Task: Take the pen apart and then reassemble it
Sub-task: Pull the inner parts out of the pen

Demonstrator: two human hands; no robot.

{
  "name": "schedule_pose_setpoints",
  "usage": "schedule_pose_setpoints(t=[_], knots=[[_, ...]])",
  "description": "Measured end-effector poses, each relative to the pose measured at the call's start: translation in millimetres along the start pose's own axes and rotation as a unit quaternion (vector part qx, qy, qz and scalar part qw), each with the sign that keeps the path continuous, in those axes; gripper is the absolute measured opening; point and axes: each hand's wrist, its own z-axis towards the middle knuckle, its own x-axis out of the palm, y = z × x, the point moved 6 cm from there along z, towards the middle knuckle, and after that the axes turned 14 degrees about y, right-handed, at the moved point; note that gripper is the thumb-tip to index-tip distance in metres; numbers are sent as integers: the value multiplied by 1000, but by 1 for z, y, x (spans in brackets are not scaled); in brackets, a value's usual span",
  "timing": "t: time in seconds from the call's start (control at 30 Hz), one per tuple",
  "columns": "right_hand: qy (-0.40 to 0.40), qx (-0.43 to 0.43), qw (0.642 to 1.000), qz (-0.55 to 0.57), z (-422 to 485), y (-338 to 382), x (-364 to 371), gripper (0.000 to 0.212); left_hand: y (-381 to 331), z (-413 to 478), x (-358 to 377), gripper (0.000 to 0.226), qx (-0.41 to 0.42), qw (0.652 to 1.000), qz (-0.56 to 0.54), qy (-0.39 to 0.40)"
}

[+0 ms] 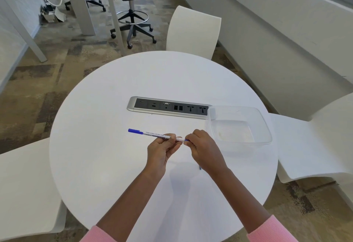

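Leftward, pen (152, 135) past left hand (161, 152), right hand (203, 149) seemingly pinching tip.

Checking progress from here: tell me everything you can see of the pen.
The pen is slim, with a white plastic-looking barrel printed in blue and a blue clipped cap on its left end. It is held almost level above the table. The left hand pinches the barrel; the right hand pinches the small blue piece at its right end.

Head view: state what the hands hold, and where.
White plastic pen with blue cap: left hand pinches the barrel near its uncapped end; right hand pinches the blue end piece.
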Motion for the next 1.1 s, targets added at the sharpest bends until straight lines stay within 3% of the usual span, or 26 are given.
schedule_pose_setpoints(t=[0.17, 0.3, 0.4, 0.6, 0.73, 0.93, 1.1], knots=[[117, 61, 983, 126, 3, -5, -1, 20, 1, 0, 1, 8, -1, 1000, 9, 7], [172, 130, 933, 288, 3, -14, 3, 31, 3, 0, 1, 8, -4, 1000, 13, 3], [181, 142, 908, 350, 2, -15, 5, 35, 4, 1, 3, 7, -2, 1000, 12, 5], [69, 91, 973, 201, -2, -9, -3, 8, -1, 3, 2, 7, 2, 1000, 6, -4], [13, 30, 996, 85, -3, -3, -6, 10, -1, 3, 1, 9, 2, 1000, 13, -10], [15, 10, 1000, 24, 0, -1, -5, 17, 2, 2, 2, 8, 1, 1000, 16, -4], [87, 46, 991, 89, 4, -5, -5, 18, 2, 4, 3, 9, -3, 1000, 16, -5]])
